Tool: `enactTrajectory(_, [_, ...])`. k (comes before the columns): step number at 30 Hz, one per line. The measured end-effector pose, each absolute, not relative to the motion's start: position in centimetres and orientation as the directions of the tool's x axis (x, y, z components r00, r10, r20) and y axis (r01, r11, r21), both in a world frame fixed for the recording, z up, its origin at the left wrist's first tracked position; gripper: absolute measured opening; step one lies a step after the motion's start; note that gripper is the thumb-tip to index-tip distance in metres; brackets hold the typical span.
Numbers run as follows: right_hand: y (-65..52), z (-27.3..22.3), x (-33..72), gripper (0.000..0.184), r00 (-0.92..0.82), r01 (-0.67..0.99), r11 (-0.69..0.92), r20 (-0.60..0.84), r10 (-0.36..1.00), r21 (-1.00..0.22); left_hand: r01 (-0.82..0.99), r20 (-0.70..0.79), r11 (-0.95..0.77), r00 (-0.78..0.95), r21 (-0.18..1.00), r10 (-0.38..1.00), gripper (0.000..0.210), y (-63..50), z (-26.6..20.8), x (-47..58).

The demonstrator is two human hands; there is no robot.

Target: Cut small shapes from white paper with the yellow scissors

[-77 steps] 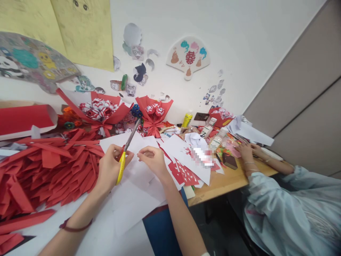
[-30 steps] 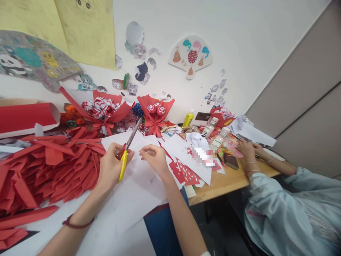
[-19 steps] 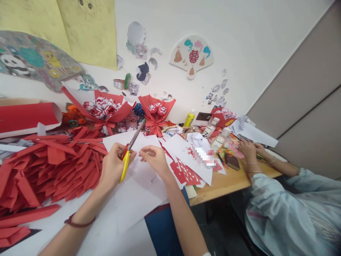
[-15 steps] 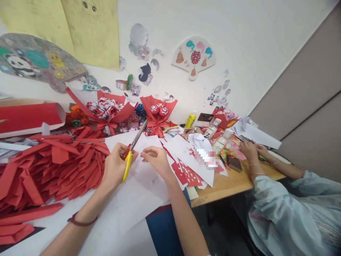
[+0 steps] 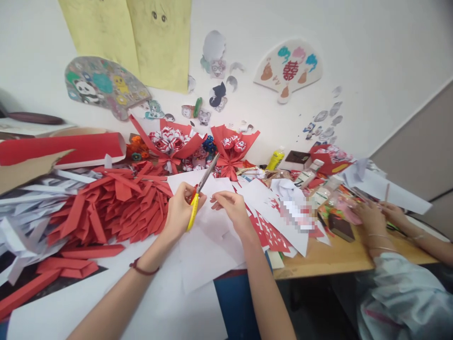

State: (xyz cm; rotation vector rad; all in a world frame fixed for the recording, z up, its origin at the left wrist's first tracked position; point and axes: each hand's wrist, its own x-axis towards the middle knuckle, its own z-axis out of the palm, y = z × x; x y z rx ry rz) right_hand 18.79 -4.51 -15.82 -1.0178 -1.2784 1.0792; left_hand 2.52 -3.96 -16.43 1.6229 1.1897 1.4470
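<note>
In my left hand (image 5: 179,208) is a pair of scissors (image 5: 194,208) with yellow and red handles. My fingers wrap around them near the handles, and the blades point up and away, close together. My right hand (image 5: 231,210) is just to the right, its fingers curled with the tips close together. Anything pinched between those tips is too small to make out against the white background. Beneath both hands lie overlapping sheets of white paper (image 5: 208,255).
Folded red paper strips (image 5: 134,212) are heaped to the left, beside white strips (image 5: 21,241). Red-wrapped bouquets (image 5: 170,139) stand along the wall. Bottles (image 5: 307,174) and a dark box (image 5: 340,227) sit to the right. A co-worker's hands (image 5: 375,219) are at the far right.
The view has swung left, so everything appears shifted right and more white strips show. My left hand still holds the scissors, with my right hand beside it.
</note>
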Motion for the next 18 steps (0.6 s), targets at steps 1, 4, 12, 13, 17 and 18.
enactTrajectory(1, [-4.45, -15.85, 18.78, 0.025, 0.004, -0.044, 0.207, 0.207, 0.978, -0.977, 0.199, 0.389, -0.377, -0.022, 0.905, 0.921, 0.030, -4.00, -16.39, 2.54])
enactTrajectory(4, [-4.25, -15.99, 18.79, 0.028, 0.009, -0.049, 0.208, 0.208, 0.978, -0.977, 0.204, 0.394, -0.383, -0.019, 0.901, 0.919, 0.030, -4.07, -16.34, 2.59])
enactTrajectory(12, [-4.40, -16.09, 18.90, 0.023, -0.006, 0.003, 0.228, 0.228, 0.974, -0.974, 0.196, 0.408, -0.396, -0.022, 0.897, 0.913, 0.030, -4.13, -16.21, 2.57])
enactTrajectory(13, [-4.45, -16.04, 18.89, 0.023, -0.006, 0.005, 0.230, 0.230, 0.973, -0.973, 0.193, 0.407, -0.395, -0.026, 0.898, 0.913, 0.030, -4.12, -16.18, 2.55])
enactTrajectory(17, [-4.50, -15.85, 18.81, 0.025, 0.014, -0.009, 0.230, 0.230, 0.973, -0.973, 0.204, 0.408, -0.394, -0.026, 0.896, 0.913, 0.031, -4.14, -16.16, 2.54])
enactTrajectory(18, [-4.49, -15.83, 18.80, 0.026, 0.013, -0.012, 0.231, 0.230, 0.973, -0.973, 0.210, 0.408, -0.395, -0.021, 0.894, 0.913, 0.031, -4.17, -16.16, 2.54])
